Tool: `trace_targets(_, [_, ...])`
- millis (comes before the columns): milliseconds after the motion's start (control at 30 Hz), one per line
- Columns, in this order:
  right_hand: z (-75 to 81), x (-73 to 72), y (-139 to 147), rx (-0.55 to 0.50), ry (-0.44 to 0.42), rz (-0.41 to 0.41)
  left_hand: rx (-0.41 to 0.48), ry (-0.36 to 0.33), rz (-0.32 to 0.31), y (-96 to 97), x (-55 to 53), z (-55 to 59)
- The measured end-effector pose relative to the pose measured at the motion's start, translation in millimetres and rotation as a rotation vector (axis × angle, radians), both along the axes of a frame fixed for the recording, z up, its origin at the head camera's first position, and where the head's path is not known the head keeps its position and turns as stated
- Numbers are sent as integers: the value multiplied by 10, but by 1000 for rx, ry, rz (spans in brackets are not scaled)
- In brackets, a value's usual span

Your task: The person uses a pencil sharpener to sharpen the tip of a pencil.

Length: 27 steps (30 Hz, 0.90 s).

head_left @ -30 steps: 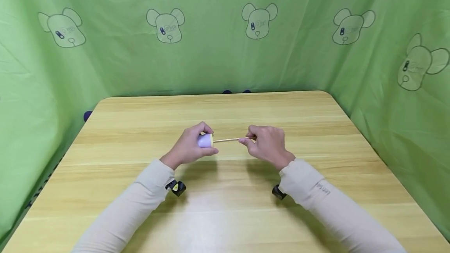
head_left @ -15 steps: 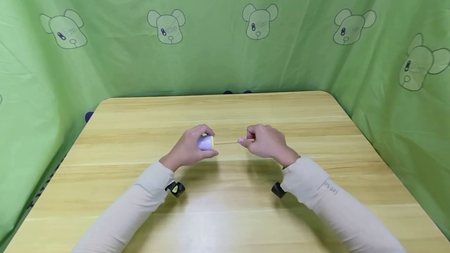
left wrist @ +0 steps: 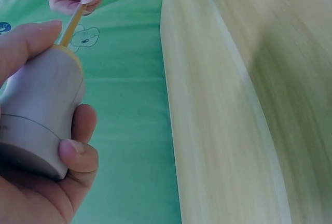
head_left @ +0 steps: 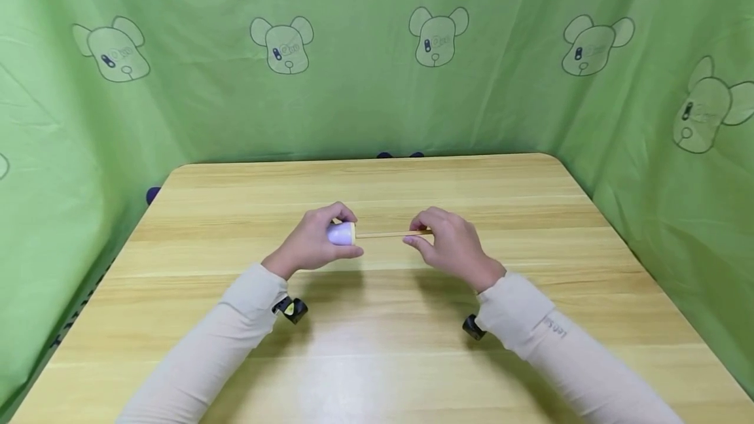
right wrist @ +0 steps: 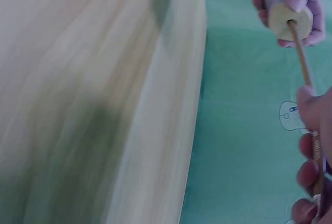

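My left hand (head_left: 312, 241) grips a small lavender pencil sharpener (head_left: 340, 234) shaped like a barrel. Its pale yellow face (right wrist: 280, 21) points right, toward the other hand. A slim wood-coloured pencil (head_left: 379, 235) runs into the hole in that face, and its inserted end is hidden. Between thumb and fingers, my right hand (head_left: 456, 247) pinches the pencil toward its outer end. Lettering shows on the pencil shaft in the right wrist view, too blurred to read. Both hands are above the table, with their shadows below them.
A wood-grain table (head_left: 377, 345) with rounded far corners lies beneath the hands. Green curtains (head_left: 353, 97) printed with bear heads hang behind it and along both sides. Each wrist wears a small black camera (head_left: 473, 327).
The fingers of my right hand have straightened somewhat and shifted their pinch along the pencil, as the hand turned. The left hand has moved slightly left and up, still holding the pencil sharpener.
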State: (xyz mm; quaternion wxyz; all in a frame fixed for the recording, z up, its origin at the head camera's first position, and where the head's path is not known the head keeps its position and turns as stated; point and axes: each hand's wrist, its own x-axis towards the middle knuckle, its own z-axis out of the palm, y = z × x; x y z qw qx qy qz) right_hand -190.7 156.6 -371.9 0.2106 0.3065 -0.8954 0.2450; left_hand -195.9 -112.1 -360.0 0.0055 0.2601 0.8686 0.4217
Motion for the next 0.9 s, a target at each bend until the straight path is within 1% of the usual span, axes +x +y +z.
trace_targets(167, [-117, -54, 46, -46, 238, 66, 11, -48, 2, -23, -3, 25])
trace_targets(233, [-144, -68, 59, -62, 321, 56, 22, -71, 1, -35, 3, 38])
trace_targets(333, [-163, -81, 72, -92, 419, 7, 40, -96, -5, -49, 9, 55])
trace_targets(433, [-174, -95, 78, -113, 473, -20, 51, -96, -10, -66, 3, 70])
trace_targets(600, [-187, -109, 89, -92, 547, 8, 43, -91, -16, -88, -12, 97])
trace_targets(733, [-203, -119, 94, -94, 633, 5, 46, -93, -34, -88, -15, 130])
trace_targets(833, [-207, -132, 89, -119, 666, 9, 55, -101, -43, -82, -18, 149])
trace_targets(900, [-202, -142, 83, -130, 672, 15, 62, -109, -44, -80, -20, 160])
